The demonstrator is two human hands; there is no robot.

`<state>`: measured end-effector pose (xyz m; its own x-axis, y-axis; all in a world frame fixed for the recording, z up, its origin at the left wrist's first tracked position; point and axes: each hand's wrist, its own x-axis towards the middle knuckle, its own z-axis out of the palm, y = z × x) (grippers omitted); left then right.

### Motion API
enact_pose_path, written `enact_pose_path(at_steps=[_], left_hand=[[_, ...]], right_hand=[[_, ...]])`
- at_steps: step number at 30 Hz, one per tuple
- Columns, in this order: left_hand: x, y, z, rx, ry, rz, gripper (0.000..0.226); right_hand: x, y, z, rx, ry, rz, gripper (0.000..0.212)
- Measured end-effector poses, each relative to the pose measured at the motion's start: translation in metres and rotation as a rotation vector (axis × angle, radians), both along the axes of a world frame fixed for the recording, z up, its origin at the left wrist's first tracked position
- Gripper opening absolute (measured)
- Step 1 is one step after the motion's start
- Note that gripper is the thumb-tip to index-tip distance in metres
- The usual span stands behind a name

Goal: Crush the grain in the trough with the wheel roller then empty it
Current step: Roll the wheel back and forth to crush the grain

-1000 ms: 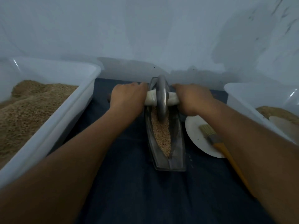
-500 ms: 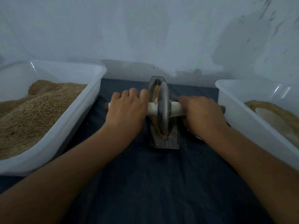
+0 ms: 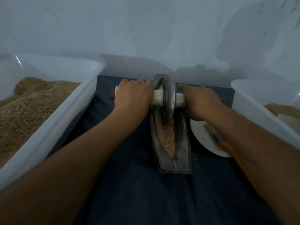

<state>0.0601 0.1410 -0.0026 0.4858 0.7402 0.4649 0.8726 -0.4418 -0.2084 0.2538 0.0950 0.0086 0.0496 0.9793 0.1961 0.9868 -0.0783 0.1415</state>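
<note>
Rolled back toward trough's point(image 3: 172, 153) far end: wheel point(image 3: 168, 101), standing in grain point(image 3: 167, 135). Left hand point(image 3: 134, 96) and right hand point(image 3: 200, 103) clamped on axle either side, equally near; trough's long axis running straight away.

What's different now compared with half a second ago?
The wheel has rolled from the near end of the trough to its far end, baring the grain in front of it. The plate and brush, hidden then, show again beside the trough. Both hands, left and right, still grip the axle; the tubs have not moved.
</note>
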Motion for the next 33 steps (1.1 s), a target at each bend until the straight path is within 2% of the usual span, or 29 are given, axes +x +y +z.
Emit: enact_pose_path(at_steps=[3, 10, 13, 19, 22, 27, 33], left_hand=[[0.009, 0.023, 0.005, 0.005, 0.047, 0.005, 0.017], [0.011, 0.036, 0.006, -0.063, 0.017, 0.019, 0.021], [0.005, 0.027, 0.003, -0.054, 0.008, 0.014, 0.022], [-0.007, -0.012, 0.001, -0.029, -0.024, -0.002, 0.035], [-0.012, -0.039, 0.002, -0.018, -0.002, -0.009, 0.039], [-0.020, -0.075, 0.005, 0.070, 0.028, -0.044, 0.043], [-0.022, -0.085, 0.004, 0.093, 0.031, -0.025, 0.041]], right_hand=[[0.008, 0.023, 0.004, -0.070, 0.041, -0.004, 0.062], [0.004, 0.050, 0.022, -0.220, -0.006, -0.009, 0.053], [0.000, 0.039, 0.019, -0.138, -0.031, 0.001, 0.044], [-0.009, -0.013, 0.007, 0.004, -0.002, 0.003, 0.051], [-0.015, -0.044, 0.003, 0.019, -0.011, 0.033, 0.055], [-0.023, -0.091, 0.000, 0.075, 0.071, 0.063, 0.050], [-0.025, -0.098, -0.004, 0.098, 0.110, 0.065, 0.047]])
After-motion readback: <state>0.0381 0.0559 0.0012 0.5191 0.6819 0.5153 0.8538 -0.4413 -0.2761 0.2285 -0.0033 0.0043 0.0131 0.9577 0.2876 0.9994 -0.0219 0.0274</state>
